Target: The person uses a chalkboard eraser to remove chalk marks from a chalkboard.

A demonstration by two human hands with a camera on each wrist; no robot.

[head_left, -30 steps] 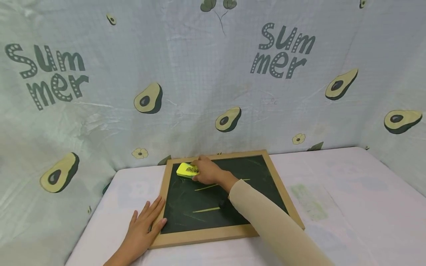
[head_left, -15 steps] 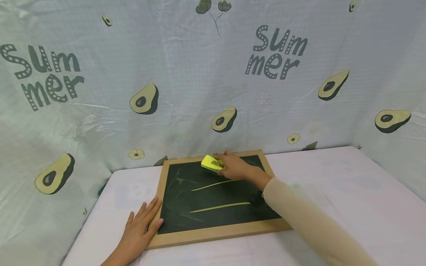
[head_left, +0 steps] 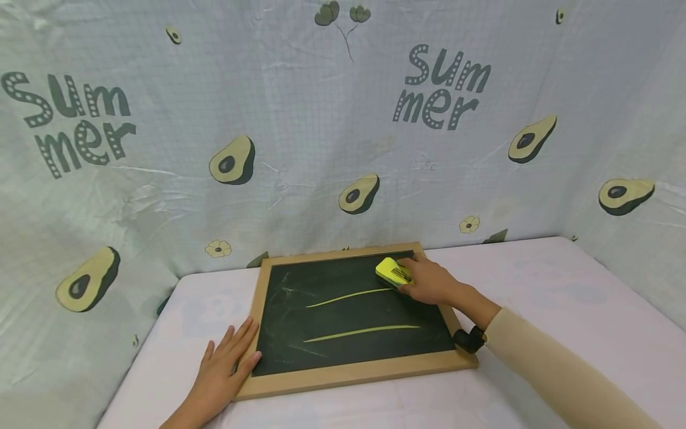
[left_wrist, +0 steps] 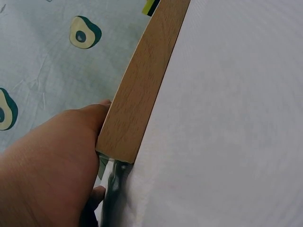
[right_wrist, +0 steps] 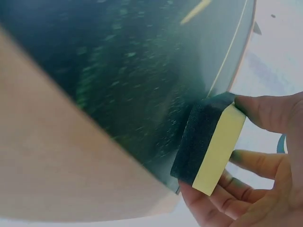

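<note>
A chalkboard with a light wooden frame lies on the table, bearing two yellow chalk lines and faint smears at its left. My right hand grips a yellow eraser near the board's upper right corner. In the right wrist view, the thumb and fingers hold the sides of the eraser, and its dark felt face is turned to the board. My left hand rests with straight fingers on the left frame edge. In the left wrist view, this hand lies by the frame corner, fingertips mostly hidden.
A pale cloth covers the table. Behind it hangs a curtain printed with avocados and lettering. A black band sits at the right wrist, above the frame's right side.
My right hand has moved the eraser rightward along the top of the board, from the upper left to the upper right. The two chalk lines are less covered by the arm. The left hand stays put.
</note>
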